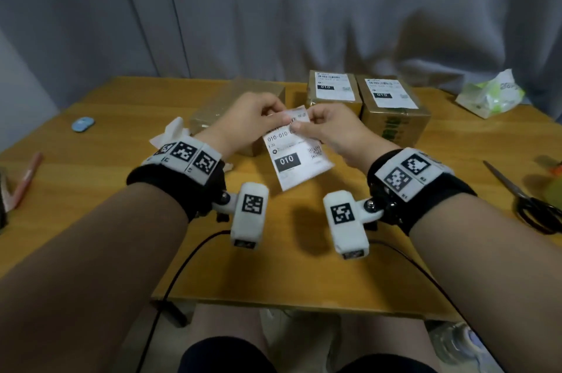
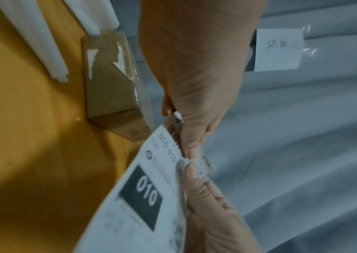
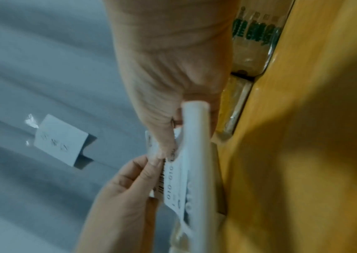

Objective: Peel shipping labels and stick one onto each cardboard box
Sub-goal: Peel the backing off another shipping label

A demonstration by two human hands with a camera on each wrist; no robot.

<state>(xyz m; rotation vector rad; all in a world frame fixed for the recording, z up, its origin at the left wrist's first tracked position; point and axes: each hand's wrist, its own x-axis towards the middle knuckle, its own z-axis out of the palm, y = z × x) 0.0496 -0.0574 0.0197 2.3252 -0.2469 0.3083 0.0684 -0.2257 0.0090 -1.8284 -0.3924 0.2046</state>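
While one plain box (image 1: 240, 108) sits unlabelled at the left of my desk (image 1: 304, 266), the two boxes (image 1: 365, 99) to the right each carry a label already, so I judge one sticker is left to go. My left hand (image 1: 249, 120) pinches the top edge of the shipping label (image 1: 295, 156) above that bare box, and my right hand (image 1: 331, 129) pinches the corner just beside it, picking the backing apart; the sheet hangs below both.
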